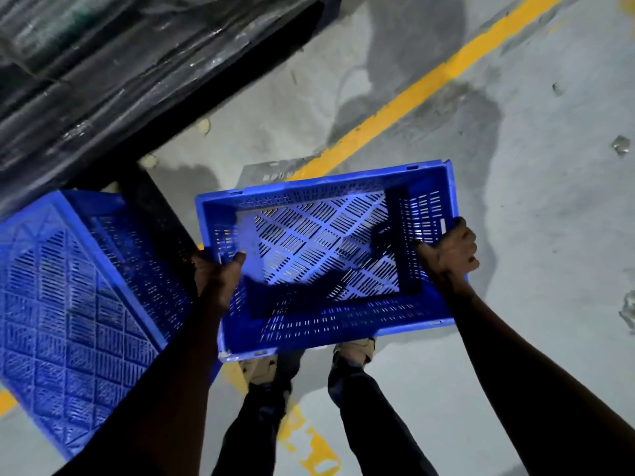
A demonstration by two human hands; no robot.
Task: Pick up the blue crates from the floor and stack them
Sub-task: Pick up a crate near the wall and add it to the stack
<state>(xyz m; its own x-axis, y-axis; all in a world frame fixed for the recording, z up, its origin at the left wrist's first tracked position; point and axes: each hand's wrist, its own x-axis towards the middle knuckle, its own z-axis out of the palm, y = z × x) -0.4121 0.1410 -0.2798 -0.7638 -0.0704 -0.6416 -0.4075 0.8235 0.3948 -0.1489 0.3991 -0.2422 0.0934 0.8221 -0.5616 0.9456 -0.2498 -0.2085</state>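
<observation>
I hold an empty blue slotted crate [326,255] in the air above my feet, its open top facing me. My left hand [216,273] grips its left short wall, thumb inside the rim. My right hand [450,250] grips the right short wall the same way. A second blue crate [79,304] stands at the lower left, its latticed face turned towards me; my left forearm crosses its near corner.
A large dark stack wrapped in plastic film [120,63] fills the upper left. A yellow floor line [412,87] runs diagonally across the grey concrete floor [549,201]. My two feet [354,348] are below the held crate. Small scraps of litter [621,145] lie at right.
</observation>
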